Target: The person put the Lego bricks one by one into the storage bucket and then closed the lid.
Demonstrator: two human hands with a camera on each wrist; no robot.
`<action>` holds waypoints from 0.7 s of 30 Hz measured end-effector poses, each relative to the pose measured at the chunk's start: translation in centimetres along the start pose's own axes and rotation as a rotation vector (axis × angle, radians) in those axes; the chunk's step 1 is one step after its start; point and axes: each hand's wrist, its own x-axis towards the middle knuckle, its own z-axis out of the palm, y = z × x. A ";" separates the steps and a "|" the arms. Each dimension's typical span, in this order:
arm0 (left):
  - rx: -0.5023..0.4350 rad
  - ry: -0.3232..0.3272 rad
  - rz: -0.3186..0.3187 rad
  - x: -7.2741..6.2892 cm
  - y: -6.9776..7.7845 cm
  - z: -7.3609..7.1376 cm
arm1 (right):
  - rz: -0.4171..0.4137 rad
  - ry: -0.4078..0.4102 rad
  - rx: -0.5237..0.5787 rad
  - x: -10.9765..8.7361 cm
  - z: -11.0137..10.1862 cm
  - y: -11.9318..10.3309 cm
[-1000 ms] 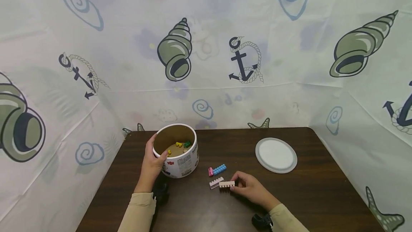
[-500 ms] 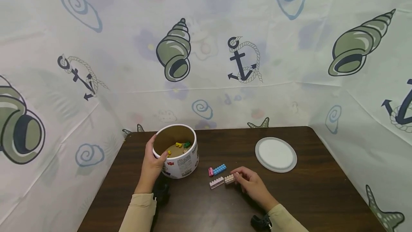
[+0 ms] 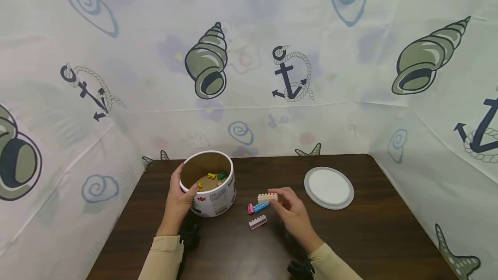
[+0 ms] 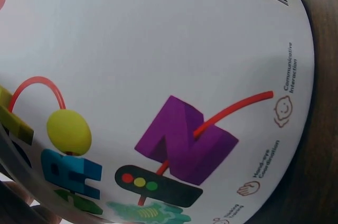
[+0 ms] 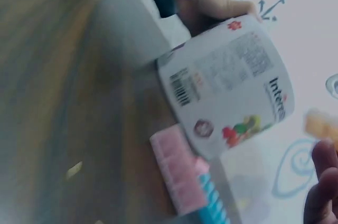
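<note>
My left hand (image 3: pixel 176 205) grips the rim of a white round tub (image 3: pixel 221 200) at the left of the table. Its printed wall fills the left wrist view. A few small pieces lie inside, including a yellow piece (image 3: pixel 211 176) and a green piece (image 3: pixel 221 176). My right hand (image 3: pixel 293 218) pinches a cream toy building brick (image 3: pixel 264 198) by its right end, above the table near the tub. Below it are a blue building brick (image 3: pixel 260 207) and a small bright pink brick (image 3: pixel 250 209). Closer to me lies a pale pink brick (image 3: pixel 257 222).
A round white lid-like disc (image 3: pixel 329 188) lies at the back right of the dark wooden table (image 3: pixel 350 245). White cloth (image 3: pixel 249 77) printed with shells and anchors hangs behind and at both sides.
My right hand has lifted the cream brick from beside the pale pink one and moved it away from me, over the blue brick. My left hand keeps its grip on the tub.
</note>
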 end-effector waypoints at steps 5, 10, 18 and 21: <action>0.002 -0.002 -0.005 0.1 0.1 -0.1 | 0.025 -0.080 0.171 1.8 2.3 -2.2; 0.013 0.008 0.024 0.3 0.1 0.3 | -0.001 -0.070 0.307 4.3 4.6 -4.0; -0.035 0.002 0.019 0.0 0.0 0.2 | 0.014 -0.036 0.439 8.5 8.5 -6.8; -0.027 -0.004 0.011 -0.1 0.1 0.0 | -0.002 -0.026 0.450 10.0 9.9 -8.9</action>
